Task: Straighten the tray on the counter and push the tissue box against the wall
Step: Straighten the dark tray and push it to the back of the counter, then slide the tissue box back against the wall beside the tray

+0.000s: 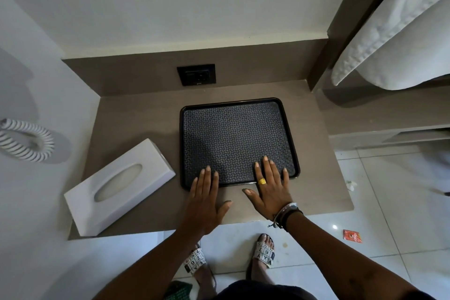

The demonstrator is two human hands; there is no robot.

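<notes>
tray (233, 139) | both hands flat, open: left hand (204, 202), right hand (270, 190) | fingers over near rim

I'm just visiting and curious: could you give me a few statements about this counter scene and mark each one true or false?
1. Both hands rest flat on the near edge of the dark patterned rectangular tray. True: left hand, right hand.
2. The white rectangular tissue box lies square against the wall. False: it sits angled at the counter's front left.
3. The tray holds cups. False: nothing lies in it.
4. A black wall socket sits behind the tray. True.
5. The right hand wears a gold ring. True.
</notes>
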